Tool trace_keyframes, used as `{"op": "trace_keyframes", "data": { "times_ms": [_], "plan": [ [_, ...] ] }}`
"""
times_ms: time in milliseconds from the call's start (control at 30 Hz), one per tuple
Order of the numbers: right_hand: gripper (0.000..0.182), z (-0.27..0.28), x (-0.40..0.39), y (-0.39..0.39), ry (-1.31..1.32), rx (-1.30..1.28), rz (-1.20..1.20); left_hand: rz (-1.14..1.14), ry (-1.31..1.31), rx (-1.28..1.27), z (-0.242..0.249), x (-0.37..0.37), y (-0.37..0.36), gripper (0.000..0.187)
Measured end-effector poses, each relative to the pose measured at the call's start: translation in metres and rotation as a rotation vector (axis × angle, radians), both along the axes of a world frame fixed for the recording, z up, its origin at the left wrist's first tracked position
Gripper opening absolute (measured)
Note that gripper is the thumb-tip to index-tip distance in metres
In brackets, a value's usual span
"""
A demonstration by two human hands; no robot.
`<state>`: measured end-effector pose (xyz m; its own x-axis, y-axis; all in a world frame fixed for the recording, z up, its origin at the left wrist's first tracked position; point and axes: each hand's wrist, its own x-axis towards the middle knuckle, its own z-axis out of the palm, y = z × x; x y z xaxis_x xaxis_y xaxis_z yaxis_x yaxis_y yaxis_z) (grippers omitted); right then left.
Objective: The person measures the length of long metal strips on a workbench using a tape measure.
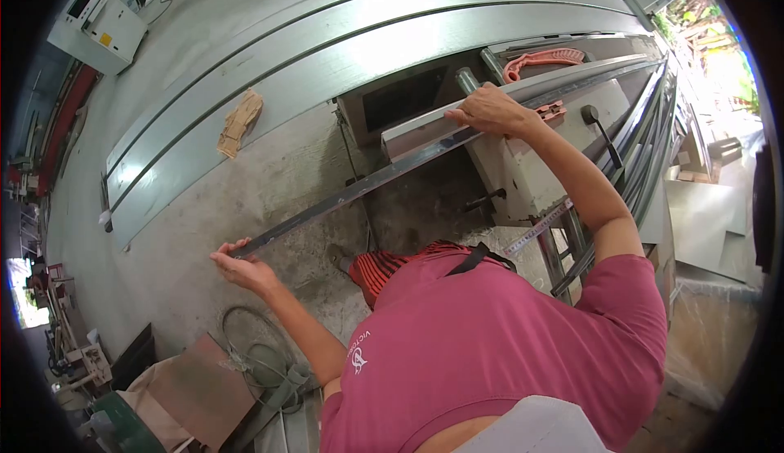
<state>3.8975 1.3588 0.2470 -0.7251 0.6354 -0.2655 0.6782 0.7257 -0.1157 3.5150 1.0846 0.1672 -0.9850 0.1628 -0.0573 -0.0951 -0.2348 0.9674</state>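
A long dark metal bar (351,196) runs diagonally from the left, over the floor, to the machine at the upper right. My left hand (245,272) is at the bar's left end, its fingers closed around that end. Farther up, my right hand (492,111) is closed over the bar beside a light grey metal profile (425,124). Its fingertips are partly hidden. Just beyond this hand are a metal cylinder (467,81) and a curved orange handle (543,61). A small red part (551,111) lies right of the wrist.
Long, shiny metal panels (359,49) stretch across the top, with a torn cardboard piece (240,123) at their edge. A black lever (603,130) and a measuring tape (535,228) are at the right. A looped hose (245,314) and cardboard (200,388) lie lower left.
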Motion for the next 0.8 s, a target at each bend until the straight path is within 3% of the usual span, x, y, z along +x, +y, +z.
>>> {"op": "trace_keyframes", "data": {
  "times_ms": [100,200,400,567,667,800],
  "plan": [
    [0.065,-0.001,0.007,0.012,-0.102,0.059,-0.011,-0.05,-0.03,0.041,-0.001,0.02,0.011,0.039],
    [0.066,0.007,0.026,0.022,-0.133,-0.043,-0.103,-0.093,-0.049,0.014,-0.002,0.035,0.017,0.04],
    [0.066,0.004,0.052,0.033,-0.011,-0.035,-0.114,-0.138,-0.046,-0.009,0.002,0.055,0.029,0.039],
    [0.062,0.005,0.068,0.04,-0.277,0.2,-0.11,-0.252,-0.062,0.122,-0.002,0.085,0.042,0.037],
    [0.059,0.003,0.09,0.048,-0.222,0.235,-0.122,-0.315,-0.116,0.188,-0.011,0.104,0.048,0.036],
    [0.058,0.008,0.103,0.057,-0.208,0.073,-0.199,-0.328,-0.098,0.168,-0.011,0.113,0.052,0.035]
  ]
}}
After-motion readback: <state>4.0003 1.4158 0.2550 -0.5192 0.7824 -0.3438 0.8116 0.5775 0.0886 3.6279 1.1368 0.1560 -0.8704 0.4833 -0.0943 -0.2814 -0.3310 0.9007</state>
